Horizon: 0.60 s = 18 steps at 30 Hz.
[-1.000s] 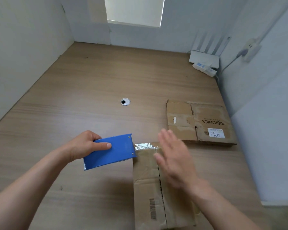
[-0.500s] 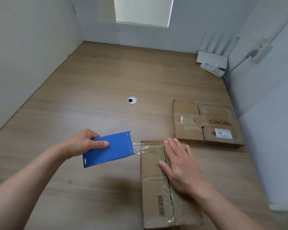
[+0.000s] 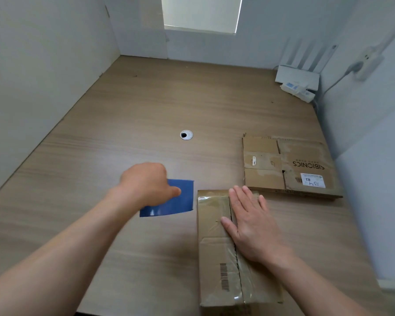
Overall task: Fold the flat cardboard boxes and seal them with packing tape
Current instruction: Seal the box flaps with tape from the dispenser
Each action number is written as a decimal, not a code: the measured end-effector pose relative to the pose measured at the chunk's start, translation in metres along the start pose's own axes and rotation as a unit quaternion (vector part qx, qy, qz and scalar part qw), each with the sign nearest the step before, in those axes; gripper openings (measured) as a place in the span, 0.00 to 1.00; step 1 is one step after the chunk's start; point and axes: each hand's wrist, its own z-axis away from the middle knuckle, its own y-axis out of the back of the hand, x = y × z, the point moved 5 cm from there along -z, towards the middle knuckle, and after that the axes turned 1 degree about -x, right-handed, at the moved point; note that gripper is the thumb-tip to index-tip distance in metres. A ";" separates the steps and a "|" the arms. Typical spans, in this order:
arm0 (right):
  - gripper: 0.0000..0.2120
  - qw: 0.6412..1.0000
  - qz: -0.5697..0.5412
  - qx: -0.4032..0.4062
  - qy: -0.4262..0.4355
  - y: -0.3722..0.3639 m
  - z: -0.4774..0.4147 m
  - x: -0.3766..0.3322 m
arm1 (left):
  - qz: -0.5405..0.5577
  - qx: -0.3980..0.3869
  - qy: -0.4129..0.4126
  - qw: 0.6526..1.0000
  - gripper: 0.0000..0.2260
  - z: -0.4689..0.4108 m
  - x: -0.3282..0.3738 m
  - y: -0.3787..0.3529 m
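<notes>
A folded brown cardboard box [image 3: 214, 252] with a barcode lies on the wooden table [image 3: 123, 124] at the near right, clear tape glinting along its top seam. My right hand [image 3: 251, 224] rests flat on its top, fingers spread, palm down. Just left of the box's far end is a blue tape dispenser [image 3: 173, 201], with my left hand [image 3: 146, 185] closed over it from above. The dispenser's right edge sits right beside the box's far left corner. A flat, unfolded cardboard box [image 3: 287, 165] printed SIBIONICS lies beyond the folded box, to the right.
A round cable grommet [image 3: 186, 135] sits in the middle of the table. A white router [image 3: 297, 76] and a power strip [image 3: 298, 90] stand in the far right corner. White walls close the table on the left, back and right.
My left hand has turned over the blue dispenser and brought it down closer to the box's far corner. My right hand has come down flat onto the box top and stays there.
</notes>
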 end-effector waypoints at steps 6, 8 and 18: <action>0.38 1.000 -0.006 -0.005 0.000 0.000 0.000 0.000 | -0.064 0.068 0.029 0.995 0.14 0.012 0.018 -0.035; 0.41 1.000 -0.006 -0.006 0.000 -0.001 0.000 0.000 | -0.049 0.104 0.059 0.992 0.15 0.015 -0.007 -0.064; 0.40 1.000 -0.005 0.001 0.003 -0.003 -0.001 0.000 | 0.135 0.150 0.123 0.972 0.13 0.046 -0.065 -0.174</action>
